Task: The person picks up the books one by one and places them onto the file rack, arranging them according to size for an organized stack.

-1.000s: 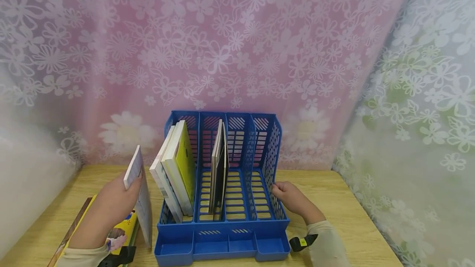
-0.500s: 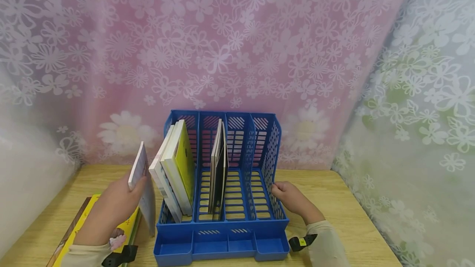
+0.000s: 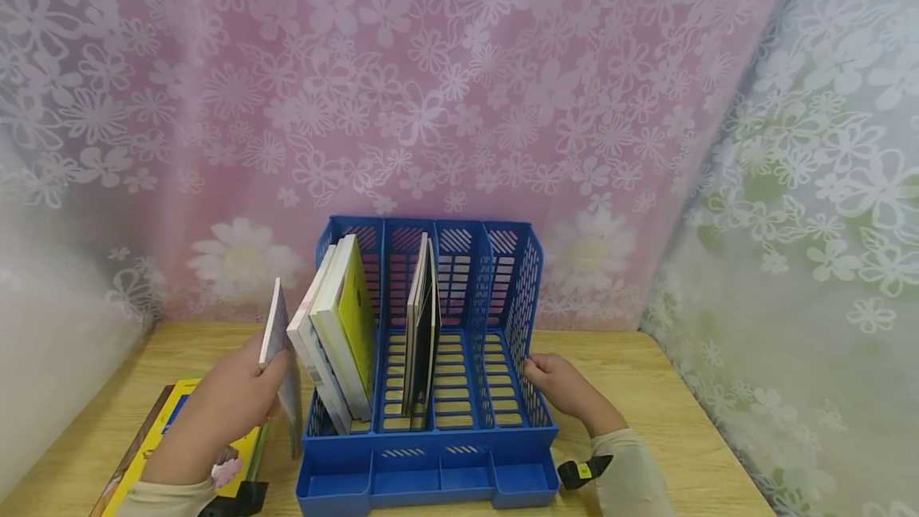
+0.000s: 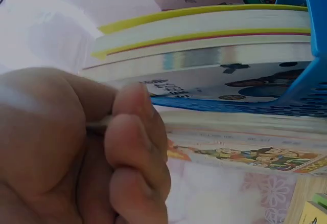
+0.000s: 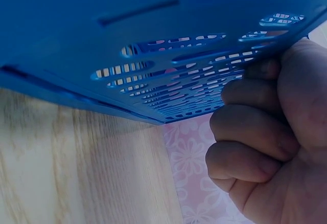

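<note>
Front tray: the low blue strip of four trays [image 3: 434, 495] sits along the near edge of the blue file rack [image 3: 534, 309].
Flat pile: yellow-covered illustrated book [image 3: 247, 441] lying on the table at left, partly under the person's left forearm, with other book edges showing on either side.
Left hand [image 3: 226, 397]: fingers curled, thumb and fingers pinching a thin pale book [image 3: 275, 325].
Pale book: held just outside the rack's left wall, set on edge and nearly upright; its white top edge runs away from the person, roughly in line with the rack's sides. Its illustrated face shows in the left wrist view. Which side is longer, the pictures do not tell; nor whether its lower end touches the table.
Right hand [image 3: 563, 385]: fingers curled tight, gripping the rack's perforated right wall near its front.
Leftmost compartment: thick white-paged books [image 3: 309, 349], the rightmost a yellow-covered volume [image 3: 359, 325], all leaning left.
Second compartment: thin dark-covered books [image 3: 422, 329], standing along its right side.
Under the rack: a wood-grain table [image 3: 617, 353].
Backdrop: pink floral curtain [image 3: 431, 102]; at right, a pale floral curtain [image 3: 826, 246] with green leaves.
</note>
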`<state>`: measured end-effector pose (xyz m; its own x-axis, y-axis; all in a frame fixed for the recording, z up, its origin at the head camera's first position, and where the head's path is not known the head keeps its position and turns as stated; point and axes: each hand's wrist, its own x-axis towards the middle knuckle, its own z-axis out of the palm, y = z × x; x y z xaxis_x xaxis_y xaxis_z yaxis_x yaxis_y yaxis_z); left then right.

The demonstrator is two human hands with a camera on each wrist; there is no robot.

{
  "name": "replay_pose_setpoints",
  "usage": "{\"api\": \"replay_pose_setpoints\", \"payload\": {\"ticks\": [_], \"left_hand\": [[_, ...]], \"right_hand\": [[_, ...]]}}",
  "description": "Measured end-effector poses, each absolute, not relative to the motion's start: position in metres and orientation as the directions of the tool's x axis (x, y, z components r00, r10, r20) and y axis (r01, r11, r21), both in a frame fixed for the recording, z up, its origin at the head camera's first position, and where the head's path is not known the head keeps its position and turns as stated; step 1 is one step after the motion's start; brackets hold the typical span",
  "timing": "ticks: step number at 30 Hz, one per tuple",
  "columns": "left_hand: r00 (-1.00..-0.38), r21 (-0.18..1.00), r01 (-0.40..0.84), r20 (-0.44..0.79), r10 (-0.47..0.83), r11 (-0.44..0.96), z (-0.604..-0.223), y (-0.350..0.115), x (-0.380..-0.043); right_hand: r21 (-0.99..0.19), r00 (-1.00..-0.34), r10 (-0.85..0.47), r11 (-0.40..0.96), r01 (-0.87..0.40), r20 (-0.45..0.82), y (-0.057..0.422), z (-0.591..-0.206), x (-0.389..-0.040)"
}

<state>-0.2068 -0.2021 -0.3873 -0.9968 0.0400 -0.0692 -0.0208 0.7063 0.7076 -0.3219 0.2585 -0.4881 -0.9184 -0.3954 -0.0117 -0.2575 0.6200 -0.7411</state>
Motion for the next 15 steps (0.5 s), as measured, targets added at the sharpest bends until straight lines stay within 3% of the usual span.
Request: {"api": "replay_pose_setpoints", "payload": {"ticks": [9,15], "left_hand": [[-0.997,0.714,-0.048,0.01,-0.08,0.699,-0.3844,-0.204,-0.2054],[-0.954,0.748,-0.017,0.187,-0.236,0.663,-0.3799,-0.203,-0.2005]], "right_hand": [[-0.739,-0.916,-0.401,0.623,-0.258,-0.019,0.2597,-0.49,-0.3205],[-0.735,-0.919,-0.393,0.628,-0.257,-0.014,0.2596,-0.4899,-0.3224]]}}
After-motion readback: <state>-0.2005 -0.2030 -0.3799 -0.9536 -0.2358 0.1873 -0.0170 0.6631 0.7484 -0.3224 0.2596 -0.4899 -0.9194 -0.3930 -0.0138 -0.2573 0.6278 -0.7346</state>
